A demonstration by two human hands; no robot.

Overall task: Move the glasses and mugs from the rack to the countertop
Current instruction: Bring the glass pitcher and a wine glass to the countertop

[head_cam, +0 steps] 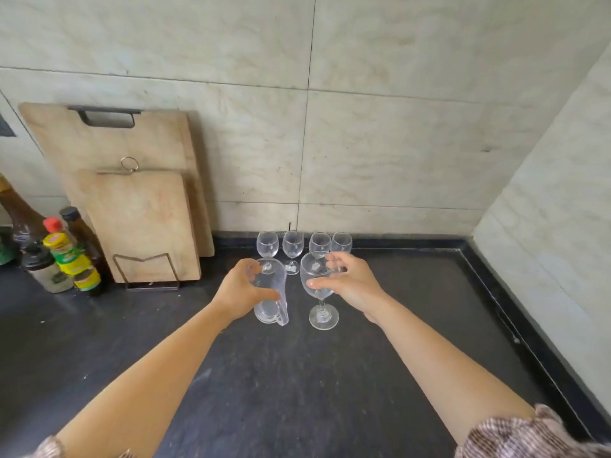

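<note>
My left hand grips a clear glass mug that stands on the dark countertop, its handle facing me. My right hand holds the bowl of a clear wine glass, thumb in front and fingers behind; its foot rests on the counter. Behind them, several empty wine glasses stand upright in a row against the wall. The rack is out of view.
Two wooden cutting boards lean on the wall in a wire stand at the left. Sauce bottles and a jar crowd the far left. A raised black edge borders the counter along the right wall.
</note>
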